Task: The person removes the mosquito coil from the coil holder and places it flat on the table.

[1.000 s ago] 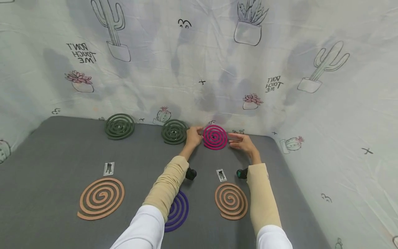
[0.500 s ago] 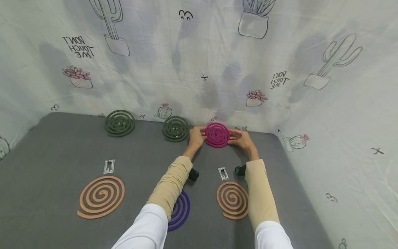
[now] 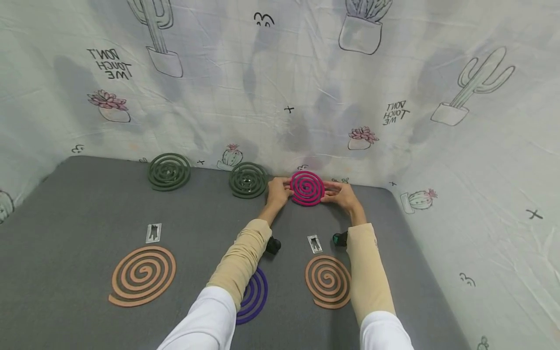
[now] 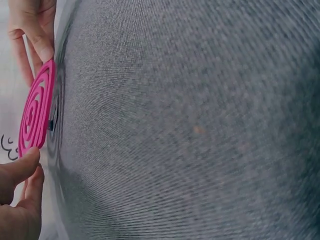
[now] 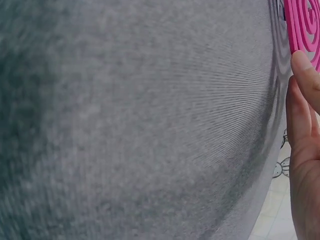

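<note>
A pink spiral mosquito coil (image 3: 307, 187) is at the back of the grey table, held between both hands. My left hand (image 3: 276, 192) pinches its left edge, thumb in front and fingers behind. On the opposite edge, my right hand (image 3: 344, 197) pinches it the same way. In the left wrist view the pink coil (image 4: 48, 107) lies close over the table surface, with a small dark piece showing beneath it. Left of my left hand, a green coil (image 3: 247, 180) rests near the back edge. Another green coil (image 3: 168, 171) lies farther left.
Two orange coils lie nearer the front, one left (image 3: 143, 276) and one right (image 3: 327, 282). My left sleeve partly covers a purple coil (image 3: 261, 295). Two small metal stands, left (image 3: 149, 233) and right (image 3: 311, 245), lie on the table. A printed cloth wall (image 3: 262, 97) rises behind.
Both hands have closed in from beside the pink coil and now pinch its edges. The head view has shifted slightly; the other coils lie as before.
</note>
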